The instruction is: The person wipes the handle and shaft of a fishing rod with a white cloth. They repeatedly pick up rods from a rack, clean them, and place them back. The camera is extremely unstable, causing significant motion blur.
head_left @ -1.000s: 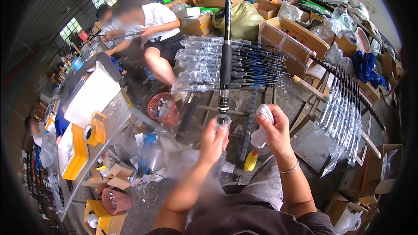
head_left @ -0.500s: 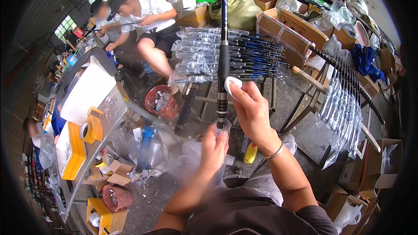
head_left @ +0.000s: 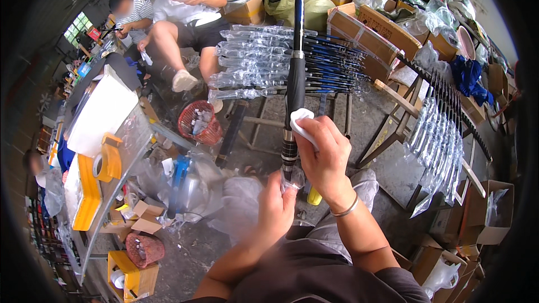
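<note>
A dark fishing rod (head_left: pixel 296 76) with a black grip stands nearly upright in front of me, its top running out of view. My left hand (head_left: pixel 274 206) is closed round its lower end, where clear plastic wrap (head_left: pixel 293 177) shows just below the ringed metal section. In my right hand (head_left: pixel 327 154), a folded white cloth (head_left: pixel 303 122) is pinched between thumb and fingers, against the right side of the grip just above the rings. Beyond the rod, a row of plastic-sleeved rods (head_left: pixel 252 62) lies across a metal stand.
More sleeved rods (head_left: pixel 435 143) lean on a rack at right. A red basket (head_left: pixel 200 123) and a table edge (head_left: pixel 120 182) with yellow tape (head_left: pixel 106 163) are at left. Two people sit at the far left; one wears a white shirt (head_left: pixel 199 0). Cardboard boxes (head_left: pixel 387 33) crowd the back.
My right hand has slid the white cloth down along the grip toward my left hand. The rod has shifted slightly right in view. The person in white has moved their legs and hands.
</note>
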The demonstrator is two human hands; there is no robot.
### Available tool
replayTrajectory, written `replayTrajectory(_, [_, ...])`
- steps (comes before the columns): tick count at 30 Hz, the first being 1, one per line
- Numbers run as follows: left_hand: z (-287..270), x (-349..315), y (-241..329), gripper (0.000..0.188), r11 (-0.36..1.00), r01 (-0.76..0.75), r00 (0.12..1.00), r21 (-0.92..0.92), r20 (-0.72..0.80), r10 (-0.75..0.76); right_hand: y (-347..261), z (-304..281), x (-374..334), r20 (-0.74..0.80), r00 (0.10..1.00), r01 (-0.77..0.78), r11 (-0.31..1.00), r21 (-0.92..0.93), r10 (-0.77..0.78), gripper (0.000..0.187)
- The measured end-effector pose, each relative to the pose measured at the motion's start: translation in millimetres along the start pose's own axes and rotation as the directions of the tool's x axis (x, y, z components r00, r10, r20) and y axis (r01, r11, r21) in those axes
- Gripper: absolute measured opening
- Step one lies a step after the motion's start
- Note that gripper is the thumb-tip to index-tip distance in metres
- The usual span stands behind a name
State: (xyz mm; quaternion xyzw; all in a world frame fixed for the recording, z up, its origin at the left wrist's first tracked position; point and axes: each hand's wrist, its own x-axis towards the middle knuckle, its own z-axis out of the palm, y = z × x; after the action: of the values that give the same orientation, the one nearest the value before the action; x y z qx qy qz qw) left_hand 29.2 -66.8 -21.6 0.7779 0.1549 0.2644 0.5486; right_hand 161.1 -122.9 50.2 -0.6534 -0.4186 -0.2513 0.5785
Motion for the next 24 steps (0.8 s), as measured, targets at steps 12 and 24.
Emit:
replayTrajectory(12, [5.8, -3.5, 2.8, 0.026, 0.997, 0.012, 0.999, -0.078, 0.039, -0.009, 6.2, -12.5, 14.9, -0.005, 0.998, 0.060, 0.997, -0.044, -0.061, 0.030])
replayTrajectory(24, [3.1, -8.4, 1.3, 0.019, 0.993, 0.053, 0.996, -0.102, 0.080, -0.045, 15.4, -15.5, 4.6, -0.042, 0.994, 0.102, 0.992, -0.069, -0.105, 0.029])
